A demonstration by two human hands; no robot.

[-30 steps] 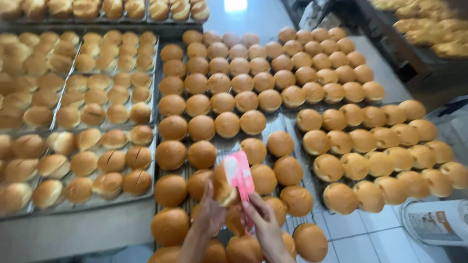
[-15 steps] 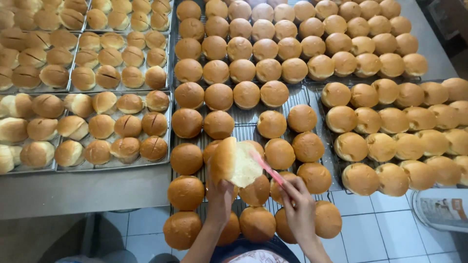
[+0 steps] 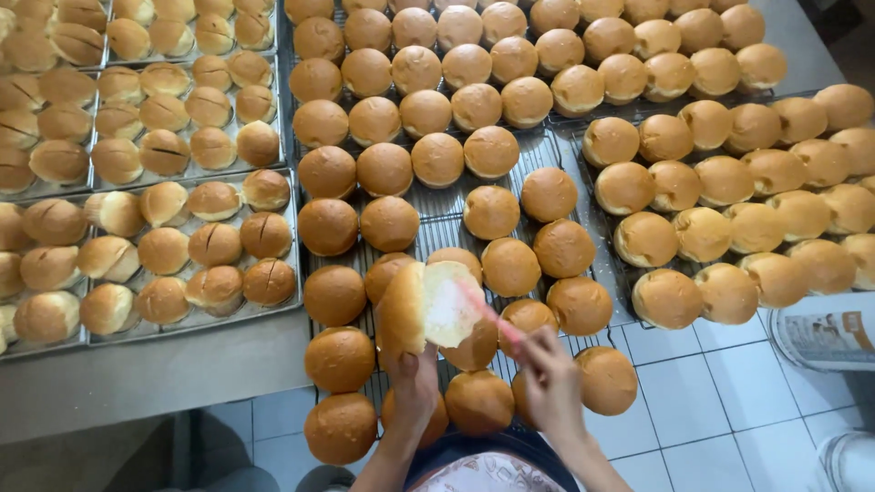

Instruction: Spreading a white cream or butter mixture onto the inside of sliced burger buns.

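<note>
Over bun-covered wire racks (image 3: 538, 164), left hand (image 3: 415, 378) grips a split bun (image 3: 428, 310), right hand (image 3: 547, 383) a blurred pink spreader (image 3: 488, 314).

We lose the pink spreader (image 3: 488, 314) to motion blur, its tip buried in the split bun (image 3: 428, 305). The right hand (image 3: 551, 387) covers its handle. The white tub (image 3: 825, 330) runs off the right edge, and the top row of buns (image 3: 583, 11) is cropped.
</note>
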